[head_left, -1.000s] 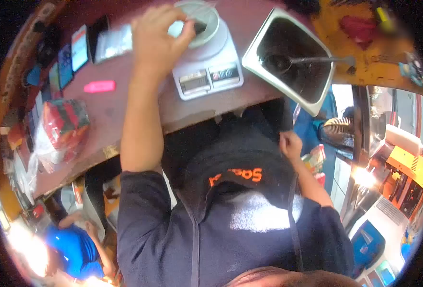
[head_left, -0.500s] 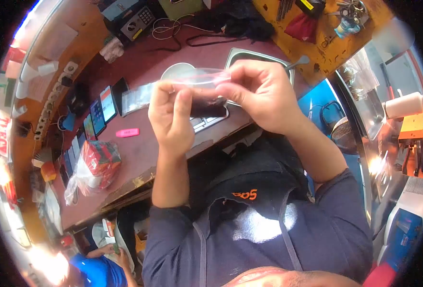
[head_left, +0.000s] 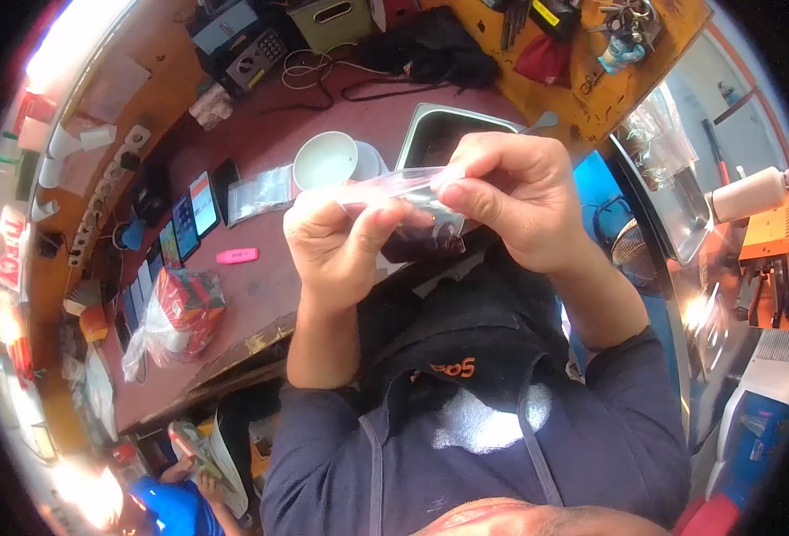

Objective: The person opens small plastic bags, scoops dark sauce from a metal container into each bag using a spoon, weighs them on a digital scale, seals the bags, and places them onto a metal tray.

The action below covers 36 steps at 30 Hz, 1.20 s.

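A small clear plastic bag [head_left: 401, 184] with dark contents low inside it is held up in front of my chest, over the table's front edge. My left hand [head_left: 330, 246] pinches its top edge on the left between thumb and fingers. On the right, the thumb and fingertips of my right hand [head_left: 521, 201] press together on the bag's upper corner. What the dark contents are, I cannot make out. Just beyond the bag stand a white bowl [head_left: 325, 163] and a metal tray [head_left: 415, 134], partly covered by my right hand.
Flat clear bags [head_left: 260, 193] lie left of the bowl, near several phones [head_left: 201, 204]. A pink highlighter [head_left: 237, 255] and a plastic-wrapped red bundle [head_left: 189, 308] lie closer. A keypad box [head_left: 256, 55] stands at the back. Another person in a blue shirt [head_left: 175, 507] is at lower left.
Both hands have shifted right and slightly down with the bag. More of the white bowl now shows, and the dark contents hang lower right. The other person's hands have moved.
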Each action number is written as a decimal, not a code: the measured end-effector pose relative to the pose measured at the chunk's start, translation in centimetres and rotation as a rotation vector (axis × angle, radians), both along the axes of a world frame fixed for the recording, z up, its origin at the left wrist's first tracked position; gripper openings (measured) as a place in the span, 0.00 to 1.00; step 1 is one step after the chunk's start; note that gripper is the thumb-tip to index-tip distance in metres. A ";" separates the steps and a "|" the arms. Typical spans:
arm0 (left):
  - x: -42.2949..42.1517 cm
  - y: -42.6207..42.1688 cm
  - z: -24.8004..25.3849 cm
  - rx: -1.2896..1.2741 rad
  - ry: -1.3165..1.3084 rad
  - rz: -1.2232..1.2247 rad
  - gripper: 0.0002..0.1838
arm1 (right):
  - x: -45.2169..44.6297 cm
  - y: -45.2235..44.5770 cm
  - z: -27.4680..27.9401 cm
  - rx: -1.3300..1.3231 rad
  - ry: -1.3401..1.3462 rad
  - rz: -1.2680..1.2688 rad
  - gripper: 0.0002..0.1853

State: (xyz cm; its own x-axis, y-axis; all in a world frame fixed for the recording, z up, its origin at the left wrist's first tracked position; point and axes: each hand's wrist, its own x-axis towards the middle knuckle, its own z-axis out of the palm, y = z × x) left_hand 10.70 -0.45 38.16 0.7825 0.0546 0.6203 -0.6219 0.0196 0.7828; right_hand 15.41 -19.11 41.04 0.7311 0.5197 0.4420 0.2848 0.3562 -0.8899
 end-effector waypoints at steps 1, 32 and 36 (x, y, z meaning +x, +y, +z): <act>0.3 -0.2 0.0 -0.090 -0.009 -0.080 0.05 | 0.1 -0.2 0.2 0.004 0.010 -0.003 0.04; 2.6 -4.5 4.3 0.391 -0.160 -0.006 0.03 | 2.0 -5.5 2.2 -0.168 -0.331 -0.110 0.03; 3.3 -6.8 5.1 0.692 -0.196 -0.055 0.03 | 1.9 -7.8 0.9 -0.286 -0.437 -0.111 0.03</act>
